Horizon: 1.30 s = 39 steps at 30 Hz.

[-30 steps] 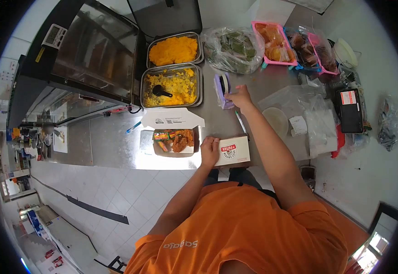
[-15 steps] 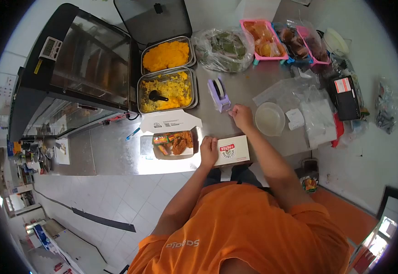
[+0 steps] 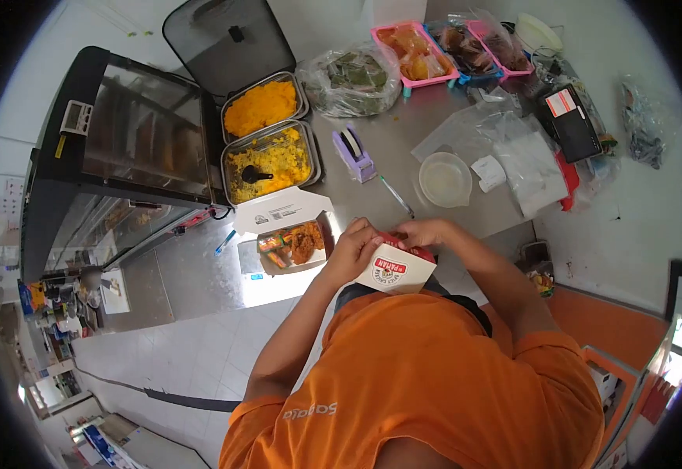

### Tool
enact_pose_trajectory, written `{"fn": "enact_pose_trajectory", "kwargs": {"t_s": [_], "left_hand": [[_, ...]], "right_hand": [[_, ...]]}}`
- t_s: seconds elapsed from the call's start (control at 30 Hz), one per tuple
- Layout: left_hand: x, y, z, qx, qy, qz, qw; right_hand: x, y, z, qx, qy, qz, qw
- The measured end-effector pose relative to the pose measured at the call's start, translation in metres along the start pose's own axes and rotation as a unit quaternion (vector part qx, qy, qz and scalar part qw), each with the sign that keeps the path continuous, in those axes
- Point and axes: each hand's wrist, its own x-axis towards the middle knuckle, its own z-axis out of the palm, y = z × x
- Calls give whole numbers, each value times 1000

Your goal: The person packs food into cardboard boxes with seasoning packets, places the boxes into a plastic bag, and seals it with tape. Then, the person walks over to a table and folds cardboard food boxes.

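A closed white and red cardboard takeaway box is held tilted at the counter's front edge, close to my body. My left hand is wrapped around its left side. My right hand has bent fingers at the box's far right edge, by the red side panel; its fingertips are partly hidden. To the left, a second takeaway box stands with its lid up, holding fried chicken and small packets. Beyond my hands lie a pen and a purple tape dispenser.
Two metal trays of yellow food stand beside a glass-fronted warming cabinet. A clear round tub, plastic bags and a black device lie on the right. Pink and blue baskets and a bag of leaves sit behind.
My right hand has come back from beside the tape dispenser to the closed box. The box has been tilted and drawn toward my body. A pen now shows on the counter.
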Motion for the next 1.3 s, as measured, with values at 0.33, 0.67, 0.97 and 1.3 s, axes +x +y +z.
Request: {"fn": "enact_pose_trajectory", "kwargs": {"t_s": [0.33, 0.67, 0.97, 1.3], "left_hand": [[4, -46, 12, 192, 256, -101, 942], [-22, -79, -34, 295, 235, -129, 917], [-203, 3, -20, 206, 327, -188, 903], [-216, -27, -47, 79, 317, -150, 933]], "right_hand": [[-23, 18, 27, -54, 257, -121, 957], [-9, -39, 64, -453, 550, -255, 654], [55, -64, 132, -434, 319, -333, 774], [55, -53, 152, -491, 219, -370, 758]]}}
